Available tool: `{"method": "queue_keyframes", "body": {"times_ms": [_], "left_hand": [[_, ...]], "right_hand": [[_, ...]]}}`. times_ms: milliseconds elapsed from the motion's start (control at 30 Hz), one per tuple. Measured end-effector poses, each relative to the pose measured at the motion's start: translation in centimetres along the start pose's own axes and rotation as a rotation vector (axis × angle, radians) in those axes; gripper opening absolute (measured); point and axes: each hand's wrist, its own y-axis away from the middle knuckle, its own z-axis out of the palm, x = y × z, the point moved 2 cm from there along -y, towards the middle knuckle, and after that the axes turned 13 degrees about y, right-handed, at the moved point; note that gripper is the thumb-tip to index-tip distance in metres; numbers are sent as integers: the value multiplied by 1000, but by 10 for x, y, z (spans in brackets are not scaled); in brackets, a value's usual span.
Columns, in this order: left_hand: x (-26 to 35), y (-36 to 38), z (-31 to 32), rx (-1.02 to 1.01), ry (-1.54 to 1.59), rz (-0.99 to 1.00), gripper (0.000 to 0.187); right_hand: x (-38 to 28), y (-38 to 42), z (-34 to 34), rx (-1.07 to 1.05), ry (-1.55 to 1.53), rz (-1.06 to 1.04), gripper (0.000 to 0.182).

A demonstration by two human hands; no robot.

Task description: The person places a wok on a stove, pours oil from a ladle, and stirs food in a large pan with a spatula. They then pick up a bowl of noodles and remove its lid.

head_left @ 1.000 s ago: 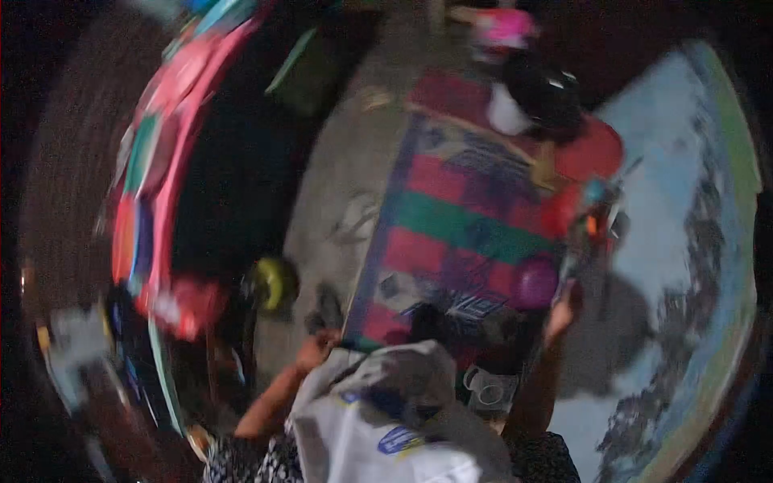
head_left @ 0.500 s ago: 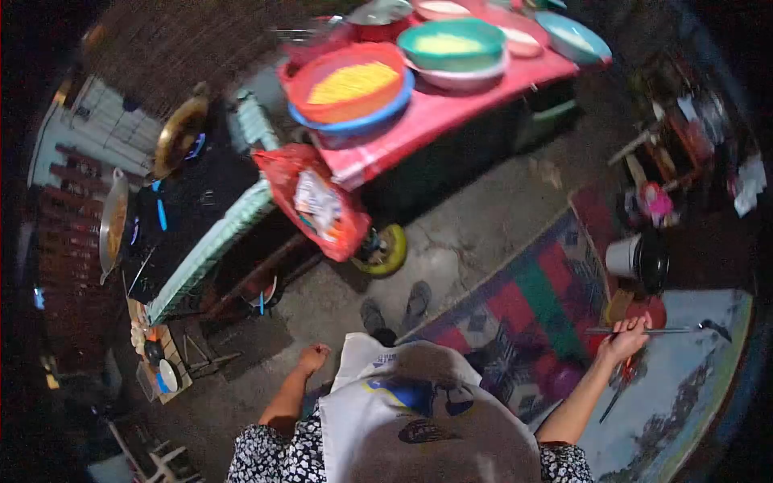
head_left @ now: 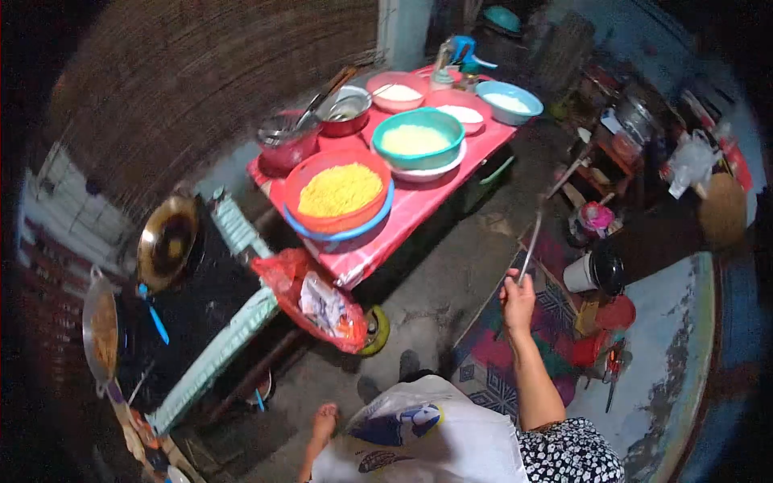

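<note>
My right hand point(head_left: 517, 302) is closed around the thin handle of a long-handled metal utensil point(head_left: 531, 241). The utensil points up and away from me, and its far end is hard to make out against the clutter behind. My left hand point(head_left: 325, 417) hangs low beside my apron point(head_left: 435, 439), its fingers curled in, with nothing visible in them. Nearest to it is a red plastic bag point(head_left: 342, 326) with packets inside, hanging at the table corner. An orange basket of yellow strips point(head_left: 338, 193) rests on a blue basin at the near end of the pink-covered table point(head_left: 386, 233).
A green basin point(head_left: 419, 137), bowls of white contents point(head_left: 507, 102) and a red pot point(head_left: 346, 113) share the table. On the left, a wok point(head_left: 167, 241) and a second pan point(head_left: 102, 326) sit on the dark stove. A white bucket point(head_left: 581, 275) and patterned mat point(head_left: 491, 366) lie right.
My right hand has swung leftward and up from the right side, still gripping the utensil, which now points away. My view has turned, bringing more of the table into sight. My left hand sits lower.
</note>
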Motion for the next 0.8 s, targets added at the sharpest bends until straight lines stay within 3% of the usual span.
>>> {"method": "queue_keyframes", "body": {"times_ms": [100, 133, 200, 333, 400, 500, 600, 700, 767, 800], "left_hand": [[-23, -38, 32, -179, 13, -5, 22], [1, -38, 43, -197, 6, 2, 22], [113, -5, 82, -402, 36, 42, 24], [214, -29, 171, -326, -113, 196, 28], [282, -36, 230, -413, -41, 52, 32], [378, -37, 323, -528, -87, 217, 35], [458, -23, 411, -669, -147, 281, 34], [510, -14, 484, -835, -222, 333, 35], [530, -24, 522, -974, -4, 526, 35], [544, -32, 534, -967, 0, 531, 35]], "right_hand": [[-6, -12, -7, -4, 10, 6, 12], [-5, -18, -16, 16, 12, 0, 12], [-4, -38, -31, 69, 59, 34, 13], [8, -104, -73, 106, 100, 7, 15], [16, -147, -92, 110, 117, -20, 19], [21, -205, -114, 80, -47, 122, 19], [-8, -250, -114, -33, -232, 189, 15], [-13, -306, -92, -117, -405, 100, 17], [-36, -340, -67, -175, -494, 93, 14], [-47, -358, -57, -225, -522, 60, 13]]}}
